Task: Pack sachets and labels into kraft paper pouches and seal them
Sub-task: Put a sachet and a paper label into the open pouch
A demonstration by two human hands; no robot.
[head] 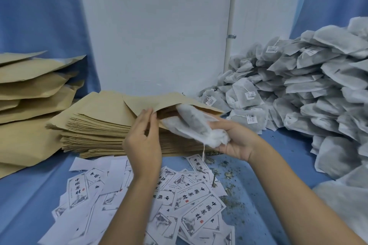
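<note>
A stack of flat kraft paper pouches [95, 125] lies in the middle of the blue table. My left hand [143, 141] pinches the upper lip of the top pouch [159, 101] and holds its mouth open. My right hand [235, 139] grips the gathered end of a white mesh sachet [191, 123], whose front end is inside the pouch mouth. A thin string hangs from the sachet. Printed paper labels [191, 195] lie scattered on the table in front of me.
A big heap of grey-white sachets [310, 93] with small tags fills the right side. Filled kraft pouches [33, 85] are piled at the left. Herb crumbs [231, 193] dot the blue cloth near the labels. A white wall stands behind.
</note>
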